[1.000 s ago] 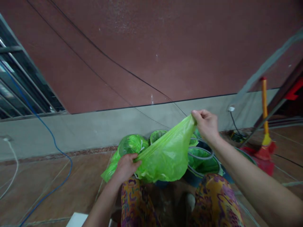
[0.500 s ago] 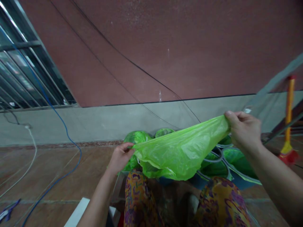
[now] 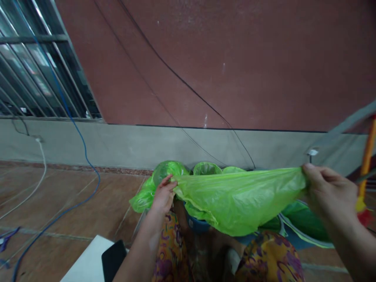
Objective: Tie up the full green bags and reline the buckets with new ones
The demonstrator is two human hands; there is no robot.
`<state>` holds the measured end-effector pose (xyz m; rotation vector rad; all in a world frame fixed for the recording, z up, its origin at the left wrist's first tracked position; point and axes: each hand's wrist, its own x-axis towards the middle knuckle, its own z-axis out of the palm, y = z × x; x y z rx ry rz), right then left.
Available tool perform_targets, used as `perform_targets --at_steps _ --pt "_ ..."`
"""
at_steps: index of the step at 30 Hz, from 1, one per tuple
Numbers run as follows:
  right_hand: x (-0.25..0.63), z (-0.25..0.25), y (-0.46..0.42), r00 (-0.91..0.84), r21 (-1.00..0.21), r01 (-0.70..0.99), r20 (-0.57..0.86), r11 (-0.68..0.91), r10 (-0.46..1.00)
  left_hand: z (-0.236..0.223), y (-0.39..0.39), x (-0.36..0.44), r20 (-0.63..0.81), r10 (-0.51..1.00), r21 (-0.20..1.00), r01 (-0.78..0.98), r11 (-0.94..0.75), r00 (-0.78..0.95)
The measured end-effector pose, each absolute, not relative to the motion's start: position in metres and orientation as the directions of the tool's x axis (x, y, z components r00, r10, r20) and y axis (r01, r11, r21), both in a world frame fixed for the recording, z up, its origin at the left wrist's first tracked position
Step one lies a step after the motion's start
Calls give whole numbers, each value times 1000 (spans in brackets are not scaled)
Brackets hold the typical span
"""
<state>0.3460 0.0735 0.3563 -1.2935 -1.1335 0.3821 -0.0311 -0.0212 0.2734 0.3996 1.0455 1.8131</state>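
A thin green plastic bag (image 3: 243,199) is stretched sideways in front of me, sagging in the middle. My left hand (image 3: 165,192) pinches its left end. At the opposite end, my right hand (image 3: 330,188) grips the bag between thumb and fingers. Behind and below it stand blue bins with green liners, such as the lined bin (image 3: 305,225) by my right forearm. Part of another blue bin (image 3: 197,224) shows under the bag. A bunched green bag (image 3: 169,170) lies just beyond my left hand.
A blue cable (image 3: 85,152) runs down the left side onto the tiled floor (image 3: 73,188). A white board (image 3: 88,260) and a dark flat object (image 3: 114,260) lie at lower left. Purple-handled scissors (image 3: 8,237) are farther left. A yellow-orange handle (image 3: 368,156) leans at right.
The bag is pulled wider and more level. My right hand has moved right and down, my left slightly right. The view has shifted, showing more of the bunched bag and dark object.
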Motion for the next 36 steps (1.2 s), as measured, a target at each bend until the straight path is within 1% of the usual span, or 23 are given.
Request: perform_targets --at_steps 3,7,9,11,12,14,15,17,18,20,22,23,28,31,34,36 --pt "351 350 74 475 -907 343 390 243 789 274 -25 -35 -147 847 845 -509 -161 -511" --pt "346 352 71 490 -885 407 419 225 764 276 -26 -33 -204 797 904 -421 -69 -569" --pt "341 355 69 500 -889 395 420 232 757 278 -28 -31 -264 786 892 -452 -22 -558" --pt "336 359 67 512 -894 386 413 228 753 282 -33 -29 -292 834 854 -520 7 -468" --pt "333 361 67 519 -896 382 410 226 750 284 -38 -28 -273 867 841 -542 4 -416" --pt "330 364 67 536 -903 368 402 223 742 289 -46 -26 -184 925 850 -527 -21 -333" --pt "330 364 67 543 -903 365 404 227 736 291 -50 -25 -135 944 873 -487 -30 -301" --pt "329 365 69 551 -901 361 414 240 725 293 -53 -23 -56 961 935 -351 -45 -271" --pt "330 365 70 555 -901 355 418 250 720 293 -53 -23 -26 959 963 -263 -52 -284" --pt "332 364 73 562 -900 341 426 271 709 292 -49 -24 45 928 994 -79 -80 -370" --pt "335 362 77 572 -896 337 440 290 692 291 -43 -26 123 875 992 61 -106 -468" --pt "338 361 78 574 -889 345 454 301 681 290 -40 -27 151 857 988 105 -113 -492" --pt "350 356 85 515 -807 468 580 359 631 291 -37 -37 242 824 966 209 -154 -512" --pt "353 352 84 465 -744 532 655 404 596 294 -40 -43 258 826 963 197 -181 -501" --pt "357 344 84 454 -728 547 672 413 585 298 -43 -48 305 813 952 173 -252 -497" --pt "362 336 88 435 -716 586 673 379 598 301 -44 -50 383 787 923 232 -307 -483"
